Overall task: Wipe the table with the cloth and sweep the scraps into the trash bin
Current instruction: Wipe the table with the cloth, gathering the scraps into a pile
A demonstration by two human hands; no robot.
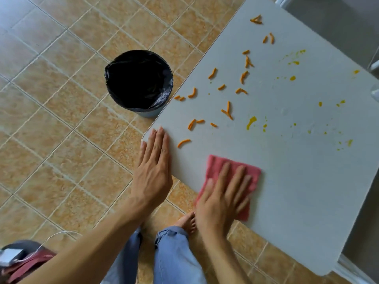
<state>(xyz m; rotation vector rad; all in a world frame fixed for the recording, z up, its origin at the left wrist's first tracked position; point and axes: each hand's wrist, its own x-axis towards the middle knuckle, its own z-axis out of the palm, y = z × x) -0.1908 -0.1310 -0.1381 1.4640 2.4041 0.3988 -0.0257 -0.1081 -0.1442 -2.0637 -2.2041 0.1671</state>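
1. The cloth (217, 169), pink, lies flat on the table (307, 181) near its front edge.
2. The right hand (221, 199) presses on the cloth, fingers spread and flat, gripping nothing.
3. The left hand (153, 167) rests flat on the table corner, fingers together.
4. Orange scraps (227, 111) lie scattered on the table beyond the cloth.
5. The bin (139, 80) stands on the floor, just beside the table edge.

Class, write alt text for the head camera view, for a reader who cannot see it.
A right hand presses a pink cloth flat on a grey table strewn with orange scraps and yellow splatters. The left hand rests at the table's corner, near a black-lined trash bin on the tiled floor.
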